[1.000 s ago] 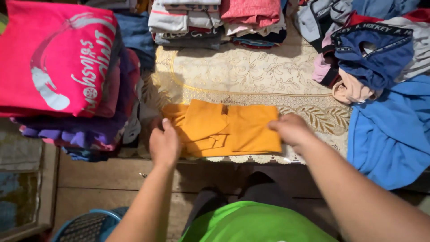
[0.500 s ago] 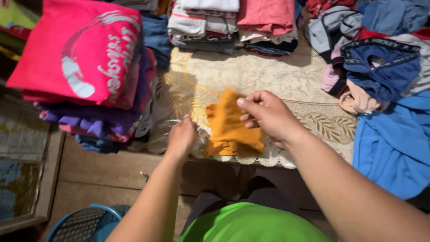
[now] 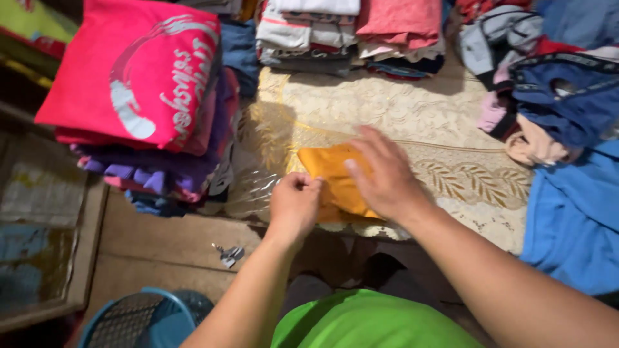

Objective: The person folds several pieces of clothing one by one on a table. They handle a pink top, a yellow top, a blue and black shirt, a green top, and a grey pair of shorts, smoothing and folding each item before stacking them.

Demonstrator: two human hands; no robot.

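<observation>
A small orange garment [image 3: 330, 169], folded into a compact rectangle, lies on a cream patterned cloth [image 3: 387, 109] covering the table. My right hand [image 3: 380, 174] rests flat on top of the garment with the fingers spread. My left hand [image 3: 295, 203] pinches the garment's near left edge with closed fingers. Part of the garment is hidden beneath my right palm.
A stack of folded clothes topped by a pink shirt [image 3: 138, 71] stands at the left. More folded piles [image 3: 351, 29] sit at the back. Loose clothes, a dark blue garment [image 3: 561, 90] and a blue cloth [image 3: 574, 212] lie at the right. A blue basket [image 3: 138, 322] is on the floor.
The orange garment was spread wide, then folded in half by my right hand sweeping leftward. It now lies flat, pressed under my right hand, while my left hand grips its edge.
</observation>
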